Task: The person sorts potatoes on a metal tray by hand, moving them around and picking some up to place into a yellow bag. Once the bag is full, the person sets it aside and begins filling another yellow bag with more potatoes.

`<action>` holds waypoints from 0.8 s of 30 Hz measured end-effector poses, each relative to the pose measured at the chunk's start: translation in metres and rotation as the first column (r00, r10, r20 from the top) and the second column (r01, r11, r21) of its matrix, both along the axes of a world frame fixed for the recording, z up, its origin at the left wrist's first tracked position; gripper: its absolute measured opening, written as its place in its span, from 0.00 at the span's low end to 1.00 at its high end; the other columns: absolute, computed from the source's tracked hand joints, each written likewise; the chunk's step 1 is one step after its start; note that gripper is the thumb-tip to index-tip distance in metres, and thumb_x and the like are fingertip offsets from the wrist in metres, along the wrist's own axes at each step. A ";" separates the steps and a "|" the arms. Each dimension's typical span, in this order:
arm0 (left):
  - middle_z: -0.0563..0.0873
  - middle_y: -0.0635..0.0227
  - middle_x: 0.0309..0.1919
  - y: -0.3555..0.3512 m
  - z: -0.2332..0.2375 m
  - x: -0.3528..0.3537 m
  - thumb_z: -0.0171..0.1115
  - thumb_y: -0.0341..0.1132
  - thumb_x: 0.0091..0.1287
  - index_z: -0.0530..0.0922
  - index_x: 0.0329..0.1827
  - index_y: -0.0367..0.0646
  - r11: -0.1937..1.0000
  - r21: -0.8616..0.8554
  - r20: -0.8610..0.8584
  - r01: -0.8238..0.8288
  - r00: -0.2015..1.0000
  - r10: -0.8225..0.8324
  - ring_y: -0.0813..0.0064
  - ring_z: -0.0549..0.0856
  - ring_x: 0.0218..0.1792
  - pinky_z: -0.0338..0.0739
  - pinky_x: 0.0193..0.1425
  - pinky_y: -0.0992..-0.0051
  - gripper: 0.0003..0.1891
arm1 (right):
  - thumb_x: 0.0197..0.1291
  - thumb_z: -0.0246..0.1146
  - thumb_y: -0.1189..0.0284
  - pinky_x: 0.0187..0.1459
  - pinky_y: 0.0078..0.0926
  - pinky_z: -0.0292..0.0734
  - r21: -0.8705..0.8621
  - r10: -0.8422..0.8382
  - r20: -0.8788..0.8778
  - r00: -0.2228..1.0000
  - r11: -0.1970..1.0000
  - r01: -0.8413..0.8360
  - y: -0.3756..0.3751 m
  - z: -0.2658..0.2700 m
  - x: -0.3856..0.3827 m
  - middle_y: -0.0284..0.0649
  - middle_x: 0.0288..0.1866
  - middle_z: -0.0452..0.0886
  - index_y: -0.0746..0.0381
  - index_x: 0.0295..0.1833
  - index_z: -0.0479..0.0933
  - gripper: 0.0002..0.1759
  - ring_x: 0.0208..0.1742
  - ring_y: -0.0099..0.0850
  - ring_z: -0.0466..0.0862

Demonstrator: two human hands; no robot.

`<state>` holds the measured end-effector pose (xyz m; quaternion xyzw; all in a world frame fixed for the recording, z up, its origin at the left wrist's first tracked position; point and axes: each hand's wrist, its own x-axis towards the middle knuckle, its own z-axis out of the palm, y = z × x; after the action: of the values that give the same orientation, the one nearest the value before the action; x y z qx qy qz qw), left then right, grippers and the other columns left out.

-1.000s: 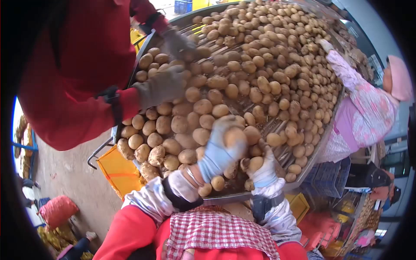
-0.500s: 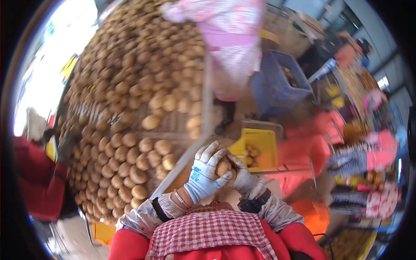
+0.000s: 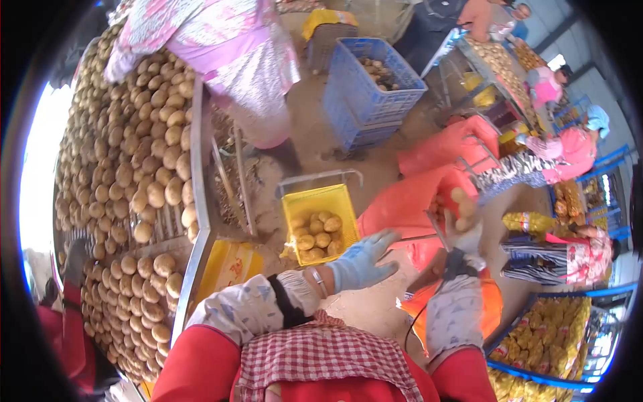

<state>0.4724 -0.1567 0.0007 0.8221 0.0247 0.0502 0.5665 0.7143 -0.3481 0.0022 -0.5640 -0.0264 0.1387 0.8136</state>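
Observation:
My left hand [image 3: 365,261], in a pale blue and white glove, is stretched to the right with its fingers spread and nothing in it. Out at the right, my gloved right hand [image 3: 463,241] is at the mouth of a red bag [image 3: 408,208]. Its somewhat blurred fingers are around a potato [image 3: 462,223], and more potatoes are just beyond the fingertips. A yellow basket [image 3: 291,208] holding several potatoes stands in front of my left hand. To the left is a metal-edged sorting table [image 3: 197,147] covered with many potatoes.
Blue crates [image 3: 375,100] stand ahead. A person in pink patterned clothing [image 3: 228,60] leans over the table, and a red sleeve [image 3: 70,335] shows at the left. Other people work at the right. A blue-framed rack [image 3: 569,293] of yellow net bags is at the lower right.
My hands were together around potatoes and are now apart. My right hand has moved right to the red bag; my left hand has opened. The view has turned right.

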 end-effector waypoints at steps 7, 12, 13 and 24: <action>0.86 0.57 0.50 0.049 -0.020 -0.181 0.57 0.44 0.74 0.80 0.60 0.42 0.956 -0.240 -0.502 -0.168 0.864 0.026 0.67 0.85 0.51 0.78 0.59 0.69 0.19 | 0.69 0.54 0.60 0.70 0.42 0.66 -0.738 -0.093 0.485 0.870 0.490 0.464 -0.007 -0.079 0.002 0.49 0.70 0.72 0.65 0.68 0.70 0.28 0.70 0.41 0.73; 0.86 0.59 0.51 0.069 -0.023 -0.280 0.57 0.39 0.76 0.78 0.61 0.37 0.627 -0.416 -0.489 -0.659 0.743 0.456 0.72 0.85 0.50 0.78 0.58 0.75 0.18 | 0.68 0.56 0.68 0.70 0.35 0.66 -0.914 0.602 0.389 0.697 0.347 0.210 0.060 -0.070 -0.087 0.51 0.73 0.69 0.67 0.72 0.66 0.29 0.70 0.43 0.73; 0.86 0.59 0.51 0.068 -0.023 -0.288 0.57 0.39 0.76 0.78 0.61 0.37 0.614 -0.423 -0.488 -0.667 0.738 0.466 0.72 0.85 0.50 0.78 0.58 0.75 0.18 | 0.68 0.56 0.68 0.70 0.35 0.66 -0.915 0.616 0.389 0.685 0.345 0.209 0.061 -0.079 -0.093 0.51 0.73 0.69 0.67 0.72 0.66 0.29 0.70 0.43 0.73; 0.82 0.51 0.58 0.076 -0.094 -0.221 0.54 0.53 0.71 0.72 0.68 0.36 0.809 -0.294 -0.538 -0.510 0.787 0.301 0.59 0.81 0.61 0.75 0.63 0.69 0.32 | 0.59 0.54 0.83 0.62 0.31 0.74 -0.838 0.622 0.158 0.767 0.495 -0.230 0.013 -0.160 -0.127 0.43 0.75 0.67 0.61 0.71 0.66 0.32 0.75 0.36 0.67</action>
<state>0.2514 -0.0805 -0.0936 0.6399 0.3509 -0.0319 0.6829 0.5872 -0.3351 -0.1576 -0.8473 -0.2906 0.2068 0.3935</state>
